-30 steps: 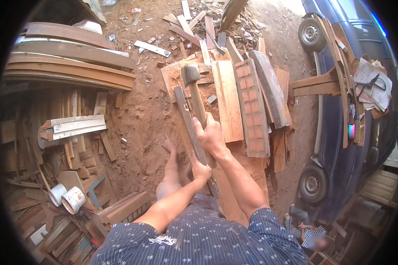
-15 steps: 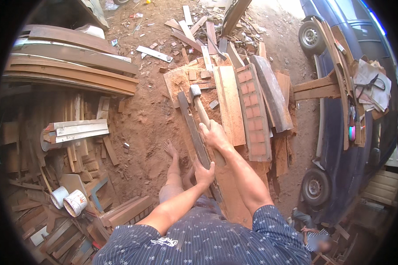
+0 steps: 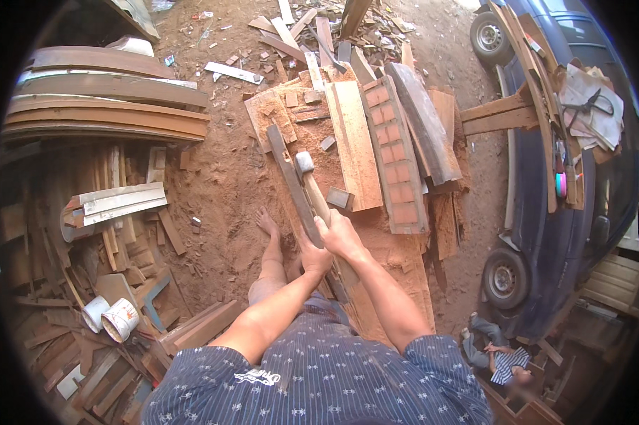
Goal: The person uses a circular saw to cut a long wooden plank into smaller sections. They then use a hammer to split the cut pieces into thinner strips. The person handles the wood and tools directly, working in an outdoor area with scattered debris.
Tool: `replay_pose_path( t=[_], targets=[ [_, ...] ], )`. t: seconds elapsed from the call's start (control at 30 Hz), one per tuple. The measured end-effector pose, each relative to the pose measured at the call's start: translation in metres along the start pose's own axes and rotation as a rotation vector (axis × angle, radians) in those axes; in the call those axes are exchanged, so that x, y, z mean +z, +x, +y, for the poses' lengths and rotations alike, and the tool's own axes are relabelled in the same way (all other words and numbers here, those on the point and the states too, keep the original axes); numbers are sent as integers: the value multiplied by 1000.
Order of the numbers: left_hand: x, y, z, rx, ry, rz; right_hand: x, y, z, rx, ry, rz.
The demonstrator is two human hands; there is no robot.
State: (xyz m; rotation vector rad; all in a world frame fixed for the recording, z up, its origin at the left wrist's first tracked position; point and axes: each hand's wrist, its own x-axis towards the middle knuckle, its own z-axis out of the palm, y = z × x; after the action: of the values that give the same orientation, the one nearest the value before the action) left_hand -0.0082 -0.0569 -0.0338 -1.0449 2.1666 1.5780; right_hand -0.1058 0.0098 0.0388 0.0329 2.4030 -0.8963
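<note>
My right hand (image 3: 342,234) is closed round the wooden handle of a hammer (image 3: 317,196). The grey hammer head (image 3: 304,162) lies over the right side of a long, narrow dark wooden board (image 3: 285,164); I cannot tell whether it touches. Right beside it, my left hand (image 3: 315,260) is closed on that board, thumb along its right edge. The board slants from near my waist to the far left of the work surface (image 3: 399,273). A small wooden block (image 3: 339,198) lies right of the hammer handle.
A pale plank (image 3: 355,152), a frame with reddish squares (image 3: 392,147) and a dark beam (image 3: 426,127) lie to the right. Stacked boards (image 3: 114,95) stand at the left. A parked blue vehicle (image 3: 535,234) is at the far right; a person (image 3: 507,358) rests behind it.
My left hand has moved farther up the board, close to my right hand. The hammer has come nearer to me. The block beside its handle has come into sight, and the whole view has shifted slightly.
</note>
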Motion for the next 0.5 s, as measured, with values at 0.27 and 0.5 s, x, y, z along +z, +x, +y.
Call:
replay_pose_path(
  t=[0.27, 0.5],
  targets=[
    [-1, 1, -6, -90, 62, 2, -33, -33, -40, -174, 351, 148],
    [17, 7, -24, -20, 102, 29, 5, 16, 8, 15, 63, 24]
  ],
)
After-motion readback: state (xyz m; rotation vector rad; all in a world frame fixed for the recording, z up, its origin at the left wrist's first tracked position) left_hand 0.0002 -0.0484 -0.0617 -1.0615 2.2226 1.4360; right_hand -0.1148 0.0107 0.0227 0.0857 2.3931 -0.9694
